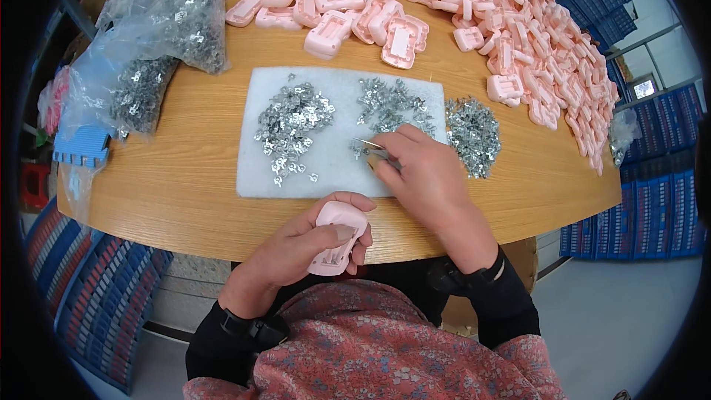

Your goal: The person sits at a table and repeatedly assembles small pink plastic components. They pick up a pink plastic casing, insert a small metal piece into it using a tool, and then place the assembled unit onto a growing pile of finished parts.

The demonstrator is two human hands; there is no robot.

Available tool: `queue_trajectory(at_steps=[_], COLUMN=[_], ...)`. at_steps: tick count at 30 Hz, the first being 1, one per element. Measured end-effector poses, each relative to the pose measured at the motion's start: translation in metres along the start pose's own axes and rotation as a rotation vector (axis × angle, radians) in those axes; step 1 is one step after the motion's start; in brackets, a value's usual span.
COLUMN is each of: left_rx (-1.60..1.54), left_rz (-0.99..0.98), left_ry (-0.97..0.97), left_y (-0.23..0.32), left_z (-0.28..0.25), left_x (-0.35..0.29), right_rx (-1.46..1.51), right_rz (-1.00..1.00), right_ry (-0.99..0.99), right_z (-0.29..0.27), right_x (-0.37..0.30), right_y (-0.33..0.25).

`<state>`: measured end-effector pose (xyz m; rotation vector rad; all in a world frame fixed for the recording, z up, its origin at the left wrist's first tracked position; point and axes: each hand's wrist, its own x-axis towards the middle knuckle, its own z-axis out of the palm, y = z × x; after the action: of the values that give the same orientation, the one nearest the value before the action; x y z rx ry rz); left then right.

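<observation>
My left hand [296, 244] is closed round a pink plastic housing [343, 215], its open compartment facing up and the thumb lying across it. Above the white foam mat [344, 178], my right hand [426, 170] pinches a pair of metal tweezers [369, 144]. Their tips point left, at a few small metal pieces on the mat; whether they grip one is too small to tell. A pile of small silvery metal contact pieces [296, 118] covers the mat's left part. Another metal pile [392, 104] lies at its upper right, just beyond my right hand.
A third metal pile [474, 137] sits on the wooden table [185, 170] right of the mat. Pink housings [511, 44] are heaped along the far and right sides. Plastic bags of metal parts [189, 26] stand at the far left, near a blue plastic piece [81, 146].
</observation>
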<state>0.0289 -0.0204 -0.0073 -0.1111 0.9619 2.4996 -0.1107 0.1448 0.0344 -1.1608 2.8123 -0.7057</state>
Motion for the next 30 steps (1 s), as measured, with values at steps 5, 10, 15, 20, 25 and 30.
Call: queue_trajectory(at_steps=[5, 10, 15, 20, 25, 30], left_rx=[-0.011, -0.024, -0.043, -0.086, -0.083, -0.062], left_rz=[0.025, 0.116, 0.192, 0.264, 0.276, 0.289], left_ry=[0.019, 0.103, 0.235, 0.287, 0.271, 0.317], left_y=[0.001, -0.002, -0.003, -0.007, -0.009, -0.008], left_z=[0.001, 0.004, 0.012, 0.011, 0.011, 0.016], left_x=[-0.002, 0.002, 0.005, 0.004, 0.004, 0.002], right_rx=[-0.086, 0.053, 0.078, 0.074, -0.016, 0.049], right_rz=[-0.086, -0.014, -0.006, -0.016, -0.128, -0.141], right_ry=[-0.038, -0.034, 0.002, -0.034, -0.035, -0.016], right_z=[0.009, 0.003, 0.001, -0.002, 0.007, 0.007], right_x=[0.013, 0.005, 0.0, -0.002, -0.002, -0.004], right_y=[-0.003, 0.004, 0.005, 0.004, 0.0, -0.004])
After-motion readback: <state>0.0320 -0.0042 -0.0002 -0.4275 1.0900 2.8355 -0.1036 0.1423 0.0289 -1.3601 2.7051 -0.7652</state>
